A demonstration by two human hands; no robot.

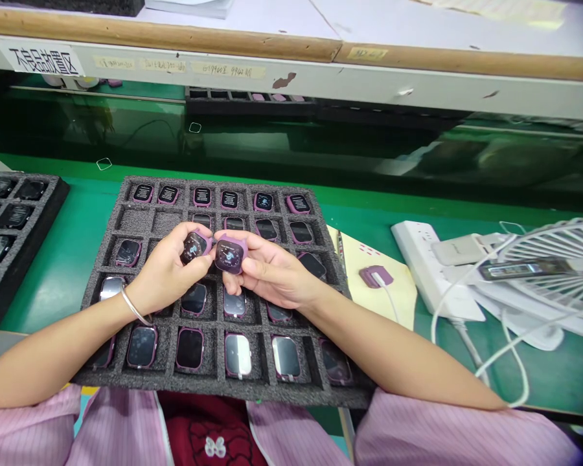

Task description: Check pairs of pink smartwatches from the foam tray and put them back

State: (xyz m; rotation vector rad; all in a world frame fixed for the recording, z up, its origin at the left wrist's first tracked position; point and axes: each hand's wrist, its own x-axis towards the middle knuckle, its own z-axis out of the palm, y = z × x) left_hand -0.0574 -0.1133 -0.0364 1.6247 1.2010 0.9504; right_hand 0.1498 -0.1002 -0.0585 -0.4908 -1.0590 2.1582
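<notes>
Left hand [162, 272] grips one watch [195, 246]; right hand [276, 272] grips another watch [230, 255]. Both face upward, presumably for legibility. The tray [132, 220] likely keeps other watches [142, 345] apart.

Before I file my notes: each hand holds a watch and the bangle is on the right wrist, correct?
Wrong side: the head view shows the bangle on the left wrist. The left hand and right hand each hold a watch.

Green worktop [61, 259] | white shelf [282, 16] above (wood-edged) | dark glossy back panel [330, 155]
</notes>
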